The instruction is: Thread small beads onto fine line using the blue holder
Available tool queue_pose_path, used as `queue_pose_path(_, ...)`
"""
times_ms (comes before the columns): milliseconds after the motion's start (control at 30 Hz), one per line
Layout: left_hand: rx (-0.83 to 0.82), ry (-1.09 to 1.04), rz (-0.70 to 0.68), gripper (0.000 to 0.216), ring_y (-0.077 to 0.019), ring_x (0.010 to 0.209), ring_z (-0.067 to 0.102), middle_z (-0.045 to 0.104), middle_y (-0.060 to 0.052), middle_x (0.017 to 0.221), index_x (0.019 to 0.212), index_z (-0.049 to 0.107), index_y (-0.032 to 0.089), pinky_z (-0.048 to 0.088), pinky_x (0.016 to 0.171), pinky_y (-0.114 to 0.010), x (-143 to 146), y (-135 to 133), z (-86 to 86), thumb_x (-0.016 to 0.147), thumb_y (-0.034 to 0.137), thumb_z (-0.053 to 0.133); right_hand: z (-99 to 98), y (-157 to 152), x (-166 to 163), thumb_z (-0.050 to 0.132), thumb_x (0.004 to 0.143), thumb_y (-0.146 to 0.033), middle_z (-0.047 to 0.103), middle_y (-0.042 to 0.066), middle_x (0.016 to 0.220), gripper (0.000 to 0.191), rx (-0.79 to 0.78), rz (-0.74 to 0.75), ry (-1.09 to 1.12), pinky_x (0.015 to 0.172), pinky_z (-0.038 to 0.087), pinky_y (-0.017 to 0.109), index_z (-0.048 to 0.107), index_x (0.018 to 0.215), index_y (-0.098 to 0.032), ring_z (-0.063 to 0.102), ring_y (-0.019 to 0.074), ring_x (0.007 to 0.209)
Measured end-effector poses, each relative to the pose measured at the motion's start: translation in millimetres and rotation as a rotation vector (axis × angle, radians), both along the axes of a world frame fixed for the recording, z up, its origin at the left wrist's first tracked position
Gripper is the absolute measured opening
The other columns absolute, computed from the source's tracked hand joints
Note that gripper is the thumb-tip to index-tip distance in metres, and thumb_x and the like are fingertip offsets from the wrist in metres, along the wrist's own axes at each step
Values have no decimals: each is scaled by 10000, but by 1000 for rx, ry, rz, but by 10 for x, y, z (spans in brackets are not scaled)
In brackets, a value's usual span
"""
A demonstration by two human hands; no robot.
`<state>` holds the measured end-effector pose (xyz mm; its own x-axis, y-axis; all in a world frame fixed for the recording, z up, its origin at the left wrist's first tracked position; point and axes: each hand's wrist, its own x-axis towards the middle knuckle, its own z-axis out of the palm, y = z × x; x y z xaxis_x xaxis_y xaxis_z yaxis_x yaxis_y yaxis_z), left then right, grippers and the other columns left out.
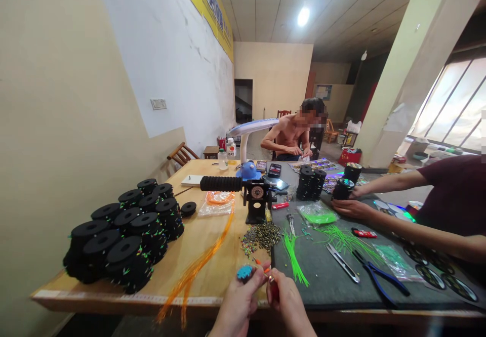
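My left hand [239,301] is closed in a pinch at the near table edge, with a small blue ridged piece [244,272] at its fingertips. My right hand [286,299] is closed beside it, gripping a red object [274,290] that is mostly hidden in the palm. The fingertips of both hands meet around a tiny part I cannot make out. A pile of small metal beads [261,236] lies just beyond them, with green strands [294,253] to the right and long orange strands [205,261] to the left.
Stacks of black foam spools [125,236] fill the left of the wooden table [190,281]. A black hand-crank winder [255,198] stands mid-table. Scissors [341,261] and blue pliers [379,276] lie on the dark mat [330,286]. A co-worker's arms [379,210] reach in from the right; another person sits at the far end.
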<state>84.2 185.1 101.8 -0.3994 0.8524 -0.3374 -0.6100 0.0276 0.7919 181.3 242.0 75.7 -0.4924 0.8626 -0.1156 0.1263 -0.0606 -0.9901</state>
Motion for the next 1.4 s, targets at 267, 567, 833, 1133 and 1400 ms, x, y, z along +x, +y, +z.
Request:
queue_pose_path(267,-13,10,-33,456,-191,582,682,766,-170,906,776,763,120,171,302,-148,-28,13,-85,510,470,881,11,-17,14,225,774,-799,355,-35,397,708,7,4,-6,480,284,257,412,413,-220,332,106,420)
queue_pose_path(567,4,-143,-44,306,-287,942,714,766,-169,982,667,673,120,189,310,-99,-40,0,-41,570,310,893,-101,36,-16,341,726,-821,322,-55,380,675,-136,-88,37,406,218,231,411,430,-219,276,84,385)
queue_pose_path(833,-86,-357,-82,148,-121,701,723,769,-176,935,684,634,84,199,277,-89,-87,17,46,829,80,667,-131,6,-12,286,733,-847,281,-59,326,729,-285,-81,-8,357,158,233,458,412,-216,217,74,323)
queue_pose_path(1133,-114,-395,-93,194,-70,581,671,757,-175,905,709,613,78,199,273,-91,-108,-1,72,897,70,568,-84,-60,-57,245,621,-941,285,-52,329,777,-193,-81,54,360,155,228,438,392,-224,249,78,341)
queue_pose_path(1400,-28,-280,-124,217,-160,707,714,751,-108,779,686,616,113,188,286,-90,-126,-3,-75,665,122,831,-117,-23,-53,284,648,-923,276,-56,306,760,-82,-57,26,359,187,221,393,370,-224,262,73,315)
